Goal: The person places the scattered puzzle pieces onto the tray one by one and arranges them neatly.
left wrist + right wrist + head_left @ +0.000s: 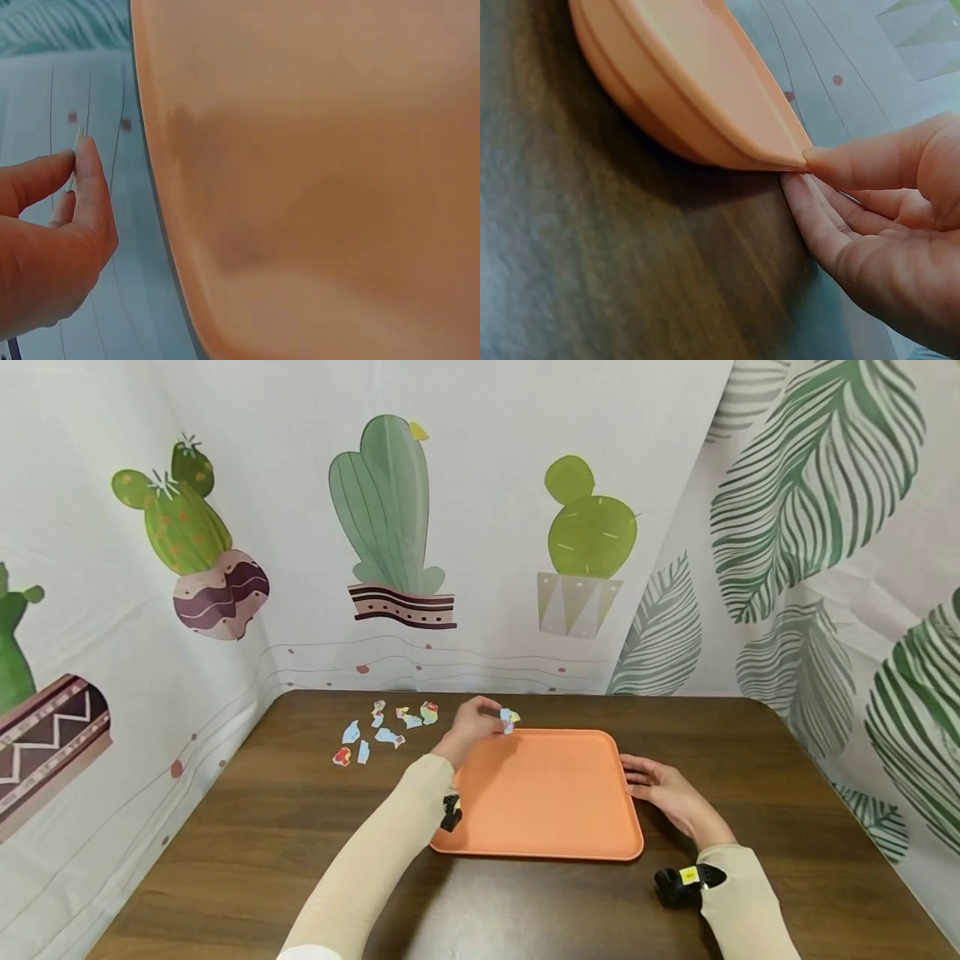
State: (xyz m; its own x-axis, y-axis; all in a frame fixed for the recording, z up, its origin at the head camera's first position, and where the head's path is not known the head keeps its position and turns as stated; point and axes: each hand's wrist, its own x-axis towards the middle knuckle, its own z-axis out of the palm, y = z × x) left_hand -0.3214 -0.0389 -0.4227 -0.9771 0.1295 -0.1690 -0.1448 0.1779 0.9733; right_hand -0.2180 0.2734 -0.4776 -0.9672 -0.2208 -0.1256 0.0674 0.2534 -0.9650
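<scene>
Over the far left corner of the orange tray [547, 802], my left hand [474, 724] pinches a small pale-blue and yellow puzzle piece [509, 719] between thumb and fingertips. In the left wrist view the piece [79, 137] appears edge-on, so its printed face is hidden there. At the tray's right side my right hand [667, 789] holds the rim. The right wrist view shows the thumb above the tray's edge [780, 156] and the fingers beneath it. Nothing lies on the visible part of the tray.
Several loose puzzle pieces [387, 737] in pale blue, red and yellow lie scattered on the brown wooden table [300, 827], left of the tray. A white cloth [487, 527] printed with cacti and leaves hangs behind the table.
</scene>
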